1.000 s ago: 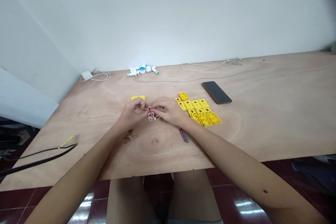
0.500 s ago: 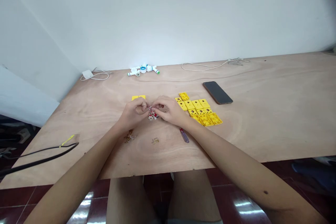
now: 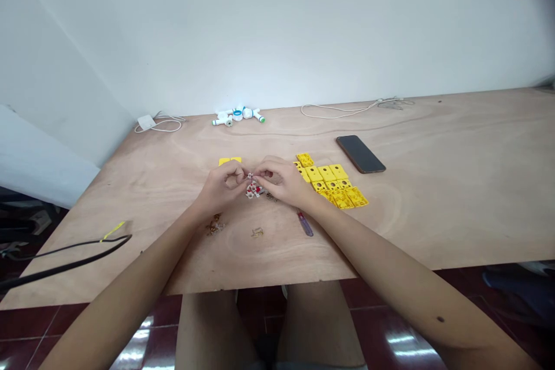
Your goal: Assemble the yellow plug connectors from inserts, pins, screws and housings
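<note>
Now | left hand (image 3: 223,186), right hand (image 3: 281,182) together, pinching small part (image 3: 250,176) | red-white parts (image 3: 254,190) just below

A smartphone (image 3: 360,154) lies on the plywood table (image 3: 433,225), with white pipe fittings (image 3: 237,115) and a charger (image 3: 146,122) by the wall (image 3: 277,29).

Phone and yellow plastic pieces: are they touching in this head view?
Apart: the head view shows the phone with a visible gap between it and the nearest yellow plastic piece.
</note>
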Demonstrator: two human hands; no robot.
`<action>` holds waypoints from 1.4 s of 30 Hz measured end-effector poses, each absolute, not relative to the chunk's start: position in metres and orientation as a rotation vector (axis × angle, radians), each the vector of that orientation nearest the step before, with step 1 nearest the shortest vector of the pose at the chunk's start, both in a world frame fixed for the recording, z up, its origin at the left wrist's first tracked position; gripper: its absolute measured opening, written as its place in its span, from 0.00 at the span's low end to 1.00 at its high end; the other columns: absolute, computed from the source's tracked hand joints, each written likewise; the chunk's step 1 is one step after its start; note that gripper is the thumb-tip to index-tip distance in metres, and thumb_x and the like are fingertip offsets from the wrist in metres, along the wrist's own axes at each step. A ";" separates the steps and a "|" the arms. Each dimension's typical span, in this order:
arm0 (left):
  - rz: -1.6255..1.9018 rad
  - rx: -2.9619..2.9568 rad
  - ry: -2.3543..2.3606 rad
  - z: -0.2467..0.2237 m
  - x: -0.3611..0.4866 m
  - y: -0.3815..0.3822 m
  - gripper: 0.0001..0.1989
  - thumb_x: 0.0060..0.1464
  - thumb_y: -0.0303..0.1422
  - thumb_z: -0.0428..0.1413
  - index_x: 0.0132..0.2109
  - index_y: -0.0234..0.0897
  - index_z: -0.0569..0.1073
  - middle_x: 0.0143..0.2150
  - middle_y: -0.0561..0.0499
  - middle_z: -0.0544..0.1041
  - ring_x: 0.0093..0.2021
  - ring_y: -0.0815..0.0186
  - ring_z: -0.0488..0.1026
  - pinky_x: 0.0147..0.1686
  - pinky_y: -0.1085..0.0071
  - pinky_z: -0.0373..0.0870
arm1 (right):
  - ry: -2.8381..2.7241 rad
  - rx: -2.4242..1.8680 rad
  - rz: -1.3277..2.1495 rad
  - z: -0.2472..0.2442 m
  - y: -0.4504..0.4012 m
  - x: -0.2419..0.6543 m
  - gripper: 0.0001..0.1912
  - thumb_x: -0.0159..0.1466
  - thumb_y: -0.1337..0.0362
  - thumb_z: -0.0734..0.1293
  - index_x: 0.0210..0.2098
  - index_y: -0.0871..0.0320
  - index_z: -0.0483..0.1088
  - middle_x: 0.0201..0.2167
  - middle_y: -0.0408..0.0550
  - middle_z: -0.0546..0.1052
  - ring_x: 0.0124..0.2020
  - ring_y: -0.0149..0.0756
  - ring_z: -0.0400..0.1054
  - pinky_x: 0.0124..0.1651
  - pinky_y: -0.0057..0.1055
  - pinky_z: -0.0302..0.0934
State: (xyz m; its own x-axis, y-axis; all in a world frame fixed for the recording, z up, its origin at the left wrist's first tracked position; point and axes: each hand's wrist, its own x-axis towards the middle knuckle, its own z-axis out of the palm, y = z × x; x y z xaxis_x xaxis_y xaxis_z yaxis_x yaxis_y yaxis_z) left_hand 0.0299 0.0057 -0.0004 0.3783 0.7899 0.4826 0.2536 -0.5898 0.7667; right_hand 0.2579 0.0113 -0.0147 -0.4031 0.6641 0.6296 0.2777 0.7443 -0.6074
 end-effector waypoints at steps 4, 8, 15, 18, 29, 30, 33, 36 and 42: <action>1.165 2.095 0.909 -0.002 0.028 0.008 0.16 0.63 0.34 0.64 0.31 0.42 0.65 0.37 0.49 0.82 0.43 0.59 0.81 0.44 0.63 0.76 | -2.075 -0.656 0.422 -0.017 0.012 0.258 0.04 0.76 0.66 0.71 0.43 0.55 0.78 0.41 0.50 0.83 0.44 0.43 0.77 0.51 0.42 0.71; 1.175 2.081 0.919 -0.004 0.028 0.008 0.15 0.64 0.34 0.65 0.32 0.42 0.67 0.37 0.50 0.80 0.44 0.60 0.80 0.46 0.64 0.76 | -2.065 -0.643 0.408 -0.017 0.011 0.258 0.04 0.75 0.67 0.72 0.47 0.54 0.79 0.45 0.52 0.84 0.48 0.44 0.79 0.54 0.43 0.73; 1.187 1.800 0.839 -0.004 0.030 0.006 0.18 0.63 0.38 0.70 0.34 0.40 0.69 0.35 0.53 0.75 0.39 0.65 0.78 0.43 0.68 0.79 | -2.057 -0.641 0.550 -0.013 0.009 0.259 0.15 0.76 0.67 0.71 0.60 0.54 0.80 0.56 0.55 0.84 0.57 0.45 0.79 0.62 0.46 0.72; 1.179 1.691 0.778 -0.002 0.030 0.007 0.20 0.61 0.42 0.74 0.36 0.40 0.72 0.41 0.48 0.81 0.44 0.63 0.82 0.48 0.65 0.84 | -1.997 -0.663 0.625 -0.011 0.009 0.259 0.11 0.75 0.64 0.73 0.57 0.55 0.81 0.52 0.54 0.84 0.52 0.43 0.78 0.56 0.43 0.73; 1.215 1.532 0.756 0.003 0.031 0.007 0.22 0.54 0.42 0.79 0.35 0.37 0.75 0.42 0.47 0.83 0.42 0.64 0.83 0.46 0.63 0.88 | -1.802 -0.663 0.866 -0.013 0.014 0.258 0.13 0.72 0.56 0.77 0.53 0.54 0.82 0.50 0.52 0.84 0.48 0.41 0.76 0.51 0.40 0.71; 1.210 1.520 0.750 0.004 0.031 0.007 0.23 0.54 0.42 0.79 0.34 0.37 0.73 0.41 0.48 0.83 0.40 0.65 0.83 0.44 0.64 0.87 | -1.799 -0.655 0.879 -0.013 0.014 0.258 0.12 0.72 0.55 0.77 0.52 0.53 0.83 0.50 0.52 0.84 0.48 0.42 0.77 0.52 0.41 0.72; 1.194 1.501 0.736 0.005 0.033 0.006 0.26 0.53 0.43 0.80 0.34 0.38 0.70 0.41 0.48 0.83 0.38 0.65 0.82 0.41 0.65 0.87 | -1.751 -0.667 0.952 -0.014 0.015 0.256 0.14 0.71 0.51 0.78 0.50 0.53 0.83 0.50 0.51 0.85 0.50 0.42 0.78 0.54 0.41 0.74; 1.199 1.488 0.765 0.007 0.035 0.004 0.26 0.53 0.44 0.80 0.40 0.39 0.72 0.43 0.50 0.82 0.36 0.66 0.82 0.35 0.67 0.86 | -1.638 -0.658 1.110 -0.013 0.015 0.255 0.21 0.68 0.46 0.80 0.50 0.54 0.82 0.50 0.51 0.86 0.50 0.42 0.81 0.55 0.41 0.77; 0.999 1.798 0.752 0.014 0.023 -0.001 0.16 0.61 0.43 0.75 0.38 0.39 0.79 0.34 0.51 0.80 0.33 0.67 0.76 0.32 0.70 0.75 | -1.412 -0.680 1.092 -0.009 0.016 0.258 0.23 0.64 0.46 0.84 0.49 0.54 0.83 0.50 0.51 0.89 0.53 0.43 0.84 0.59 0.42 0.79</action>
